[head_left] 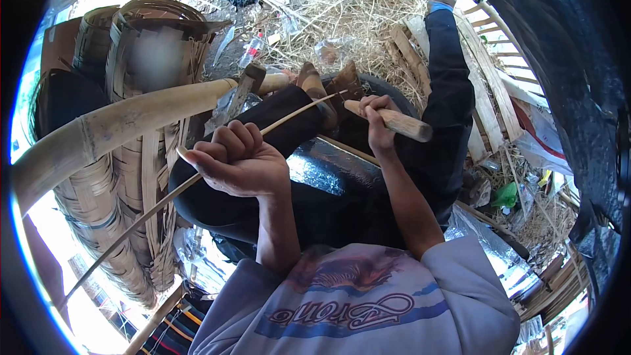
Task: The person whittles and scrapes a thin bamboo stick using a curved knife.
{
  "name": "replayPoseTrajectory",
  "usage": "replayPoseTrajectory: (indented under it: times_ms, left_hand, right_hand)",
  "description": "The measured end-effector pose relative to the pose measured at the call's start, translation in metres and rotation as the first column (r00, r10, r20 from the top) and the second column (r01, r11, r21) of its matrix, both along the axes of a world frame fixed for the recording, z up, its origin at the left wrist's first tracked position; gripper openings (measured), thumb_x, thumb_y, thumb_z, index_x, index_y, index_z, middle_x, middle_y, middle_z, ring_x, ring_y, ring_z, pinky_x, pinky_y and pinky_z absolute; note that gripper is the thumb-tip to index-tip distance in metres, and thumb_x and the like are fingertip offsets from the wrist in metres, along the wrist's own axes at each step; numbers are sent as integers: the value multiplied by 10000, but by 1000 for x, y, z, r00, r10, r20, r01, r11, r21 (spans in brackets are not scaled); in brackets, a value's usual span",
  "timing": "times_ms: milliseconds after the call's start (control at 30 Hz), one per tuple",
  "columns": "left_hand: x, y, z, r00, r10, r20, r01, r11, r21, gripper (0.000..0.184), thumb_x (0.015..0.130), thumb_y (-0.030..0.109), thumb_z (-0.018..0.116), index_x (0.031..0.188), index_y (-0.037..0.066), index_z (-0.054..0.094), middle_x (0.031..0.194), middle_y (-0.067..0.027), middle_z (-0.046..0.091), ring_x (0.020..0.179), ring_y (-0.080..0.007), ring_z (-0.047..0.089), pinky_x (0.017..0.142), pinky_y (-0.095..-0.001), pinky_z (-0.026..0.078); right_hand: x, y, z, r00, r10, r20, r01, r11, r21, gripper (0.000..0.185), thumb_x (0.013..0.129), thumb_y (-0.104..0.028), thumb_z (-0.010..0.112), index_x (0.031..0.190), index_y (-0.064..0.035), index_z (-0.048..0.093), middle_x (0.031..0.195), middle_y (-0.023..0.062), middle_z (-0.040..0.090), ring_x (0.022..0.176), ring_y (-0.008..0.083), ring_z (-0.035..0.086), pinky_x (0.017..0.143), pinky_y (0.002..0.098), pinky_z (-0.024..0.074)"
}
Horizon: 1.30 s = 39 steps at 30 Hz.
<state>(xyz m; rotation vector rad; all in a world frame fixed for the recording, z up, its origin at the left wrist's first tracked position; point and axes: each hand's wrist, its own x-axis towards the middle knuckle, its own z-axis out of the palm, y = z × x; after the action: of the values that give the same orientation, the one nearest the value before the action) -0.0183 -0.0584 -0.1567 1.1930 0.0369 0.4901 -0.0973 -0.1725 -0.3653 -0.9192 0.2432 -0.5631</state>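
Left hand (240, 161) is curled round a slim bamboo strip (289, 118) slanting above the dark trousers (315, 217), seemingly light, springy and splinter-prone, best gripped near mid-length, while the right hand (378, 117) clasps a stout wooden handle (412, 125).

One left hand (240, 161) and one right hand (380, 126) of one person; one thin strip (296, 115); one wooden handle (409, 126); at left, one thick pole (131, 116) and at least two woven baskets (95, 197); far, one bottle (252, 50); right, one green scrap (505, 195).
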Motion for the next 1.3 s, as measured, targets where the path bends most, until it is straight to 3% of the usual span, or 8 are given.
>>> replayPoseTrajectory:
  times_ms: [533, 667, 867, 933, 1000, 1067, 1200, 1300]
  left_hand:
    - [-2, 2, -3, 999, -34, 30, 35, 999, -32, 462, 1012, 387, 331, 634, 165, 184, 512, 56, 139, 454, -52, 99, 400, -230, 109]
    - [-1, 1, -2, 999, -52, 9, 52, 995, -80, 500, 997, 399, 387, 619, 166, 158, 516, 57, 123, 473, -61, 95, 422, -233, 101]
    - [0, 2, -4, 999, -20, 27, 21, 999, -39, 474, 1008, 394, 345, 628, 163, 182, 504, 53, 136, 453, -57, 97, 399, -232, 110]
    - [1, 1, -4, 999, -41, 34, 43, 998, -55, 468, 1007, 388, 353, 629, 162, 194, 509, 54, 142, 451, -57, 98, 399, -232, 109]
    - [3, 0, -3, 999, -30, 43, 32, 998, -48, 469, 1006, 388, 355, 629, 162, 194, 510, 54, 141, 451, -56, 101, 400, -232, 108]
    - [-2, 5, -3, 1000, -6, 12, 6, 1000, -26, 469, 1006, 388, 357, 629, 162, 194, 510, 55, 140, 452, -56, 104, 400, -232, 107]
    - [4, -1, -3, 999, -15, 33, 17, 999, -36, 472, 1006, 390, 358, 627, 164, 190, 509, 55, 133, 452, -55, 98, 400, -232, 103]
    - [2, 2, -1, 999, -43, 28, 44, 997, -57, 466, 1009, 380, 349, 627, 163, 193, 512, 57, 135, 448, -54, 99, 396, -230, 100]
  right_hand:
    - [10, -2, -8, 999, 11, 44, -5, 991, -137, 112, 803, 7, 611, 751, -23, 516, 723, 53, 583, 676, 85, 536, 661, 254, 468]
    - [2, 2, -27, 980, -91, -177, 26, 940, -339, 104, 822, 3, 588, 760, -22, 508, 715, 44, 573, 660, 88, 525, 656, 256, 467]
    - [-2, 6, -23, 999, -42, -31, 40, 998, -48, 125, 824, 9, 593, 735, -31, 517, 748, 46, 565, 694, 86, 521, 686, 260, 464]
    - [-1, 6, -44, 978, -99, -182, 30, 937, -348, 108, 830, 27, 562, 758, -17, 494, 760, 66, 559, 702, 103, 517, 684, 269, 458]
    - [10, -4, -15, 974, -138, -177, 72, 938, -338, 102, 829, 30, 548, 765, -22, 489, 759, 62, 558, 706, 106, 514, 677, 272, 450]
    - [6, -4, 4, 998, -51, 40, 49, 997, 52, 101, 828, 13, 559, 755, -32, 506, 757, 51, 561, 709, 103, 517, 674, 270, 445]
    - [11, 3, -37, 985, -104, -141, 73, 975, -209, 97, 837, 4, 553, 781, -34, 483, 757, 64, 554, 709, 105, 508, 686, 272, 442]
    - [11, 2, -6, 991, -50, -127, 46, 998, -36, 99, 827, -3, 571, 773, -31, 493, 769, 67, 569, 709, 103, 514, 680, 264, 444]
